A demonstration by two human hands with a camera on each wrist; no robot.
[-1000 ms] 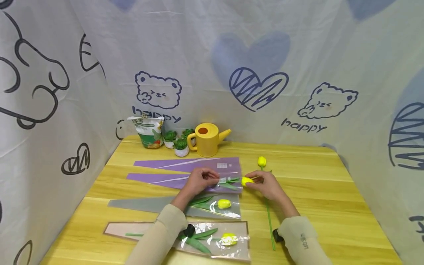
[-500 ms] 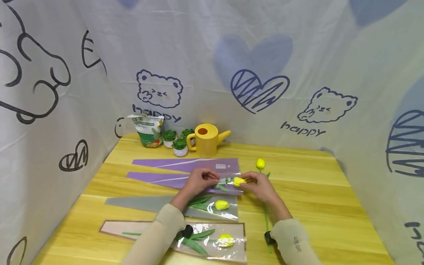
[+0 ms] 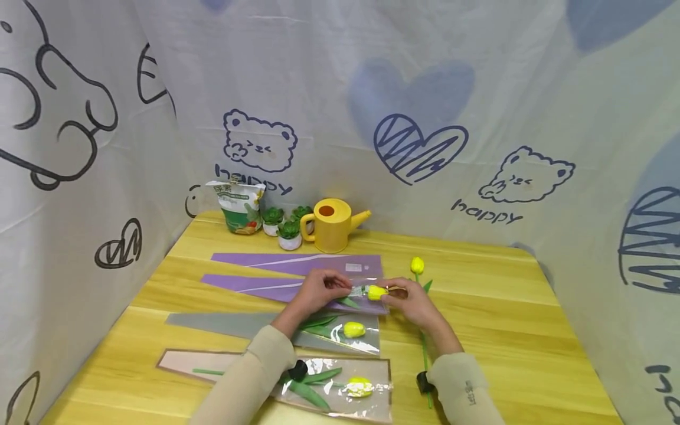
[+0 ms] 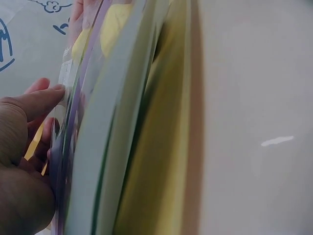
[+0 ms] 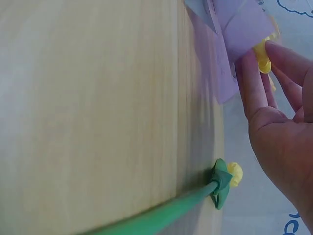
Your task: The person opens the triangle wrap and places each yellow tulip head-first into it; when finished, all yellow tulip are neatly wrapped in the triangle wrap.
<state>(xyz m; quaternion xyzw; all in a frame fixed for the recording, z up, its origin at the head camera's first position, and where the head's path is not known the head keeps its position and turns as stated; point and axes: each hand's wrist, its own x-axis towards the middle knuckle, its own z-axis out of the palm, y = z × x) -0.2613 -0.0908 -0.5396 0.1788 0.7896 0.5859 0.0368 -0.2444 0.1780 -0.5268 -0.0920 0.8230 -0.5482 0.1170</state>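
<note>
A white sheet (image 3: 324, 71) with drawn bears and hearts hangs behind my wooden desk (image 3: 510, 313). My right hand (image 3: 415, 303) pinches the yellow head of a tulip (image 3: 376, 293) at the open end of the nearer purple sleeve (image 3: 255, 286). My left hand (image 3: 317, 293) has its fingers curled on that sleeve, seemingly pinching the film by the leaves. A second ago the flower head was outside the sleeve's mouth; now it has slid in past the clear edge, so this one looks nearly packed, perhaps needing only a little settling. Nearer me, the grey sleeve (image 3: 207, 321) and the pink sleeve (image 3: 183, 359) each hold a tulip already. The far purple sleeve (image 3: 265, 260) shows no flower, and a loose tulip (image 3: 417, 265) lies beyond my right hand, its stem passing under my arm.
</note>
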